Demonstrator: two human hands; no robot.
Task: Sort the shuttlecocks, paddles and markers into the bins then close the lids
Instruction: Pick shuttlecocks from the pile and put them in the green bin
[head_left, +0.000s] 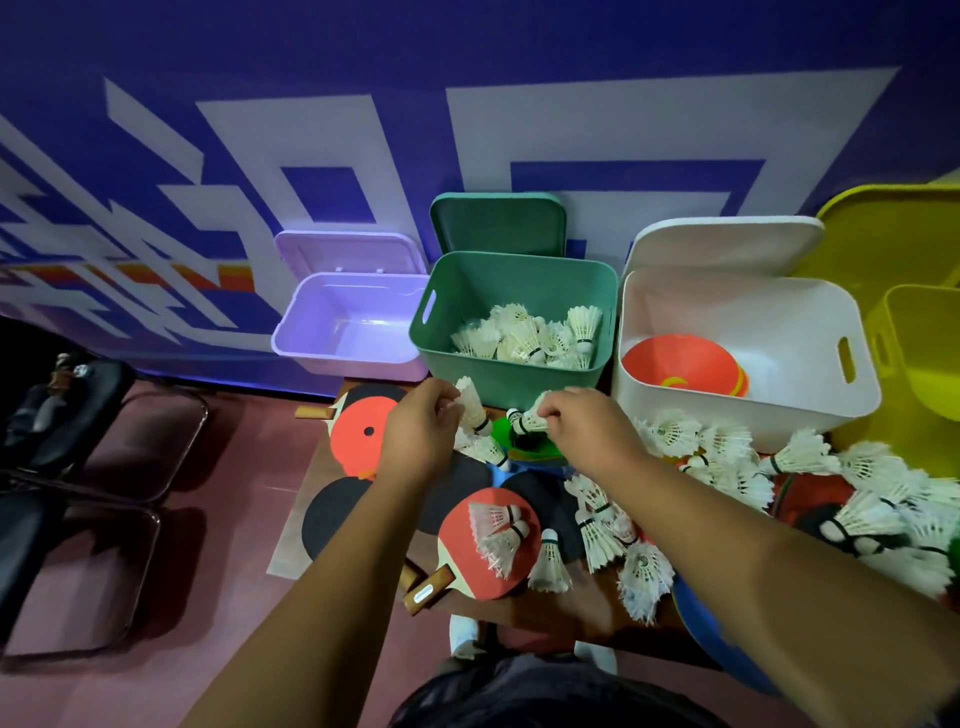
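Left grip (421, 431) pinches an upright shuttlecock (470, 402). Right grip (582, 426) pinches a sideways shuttlecock (527, 420), cork pointing left. The green bin (498, 382) stands just beyond both.

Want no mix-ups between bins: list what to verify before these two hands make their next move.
1. Left hand grips the left shuttlecock: ok.
2. Right hand pinches the right shuttlecock: ok.
3. Green bin open, green lid upright behind it, binned shuttlecocks inside: ok.
4. Green bin has room left: ok.
5. Loose shuttlecocks all cleared: not ok; many lie beside the white bin and on the paddles.
6. Which bin takes the paddles: cannot tell; the purple bin stands open.
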